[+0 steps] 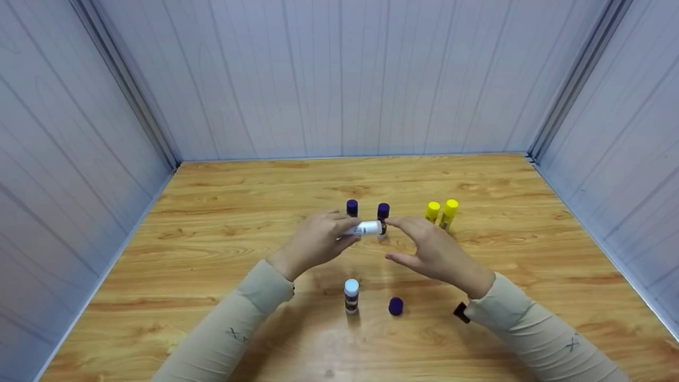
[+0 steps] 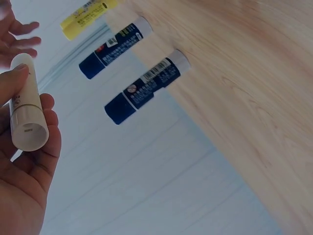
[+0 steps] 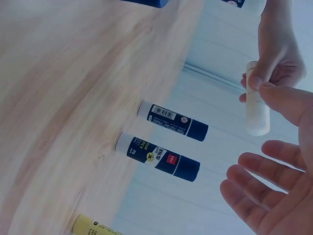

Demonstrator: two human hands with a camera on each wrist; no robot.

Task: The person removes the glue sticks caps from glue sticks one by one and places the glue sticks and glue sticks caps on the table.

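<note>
My left hand (image 1: 318, 239) pinches a white glue stick (image 1: 367, 228) between thumb and fingers, tilted on its side above the table. In the left wrist view a hollow end of this white tube (image 2: 29, 129) faces the camera. My right hand (image 1: 437, 252) hovers just right of the tube, thumb and fingers spread, with nothing in its grasp. Behind the hands stand two dark blue glue sticks (image 3: 157, 156), upright with their caps on. Nearer me are an upright glue stick with a white top (image 1: 351, 296) and a loose dark blue cap (image 1: 395, 306).
Two yellow glue sticks (image 1: 449, 212) stand to the right, beyond my right hand. A small black piece (image 1: 462, 312) shows beside the right sleeve. Pale panel walls (image 1: 339, 79) enclose the wooden table (image 1: 238, 185) at the back and both sides.
</note>
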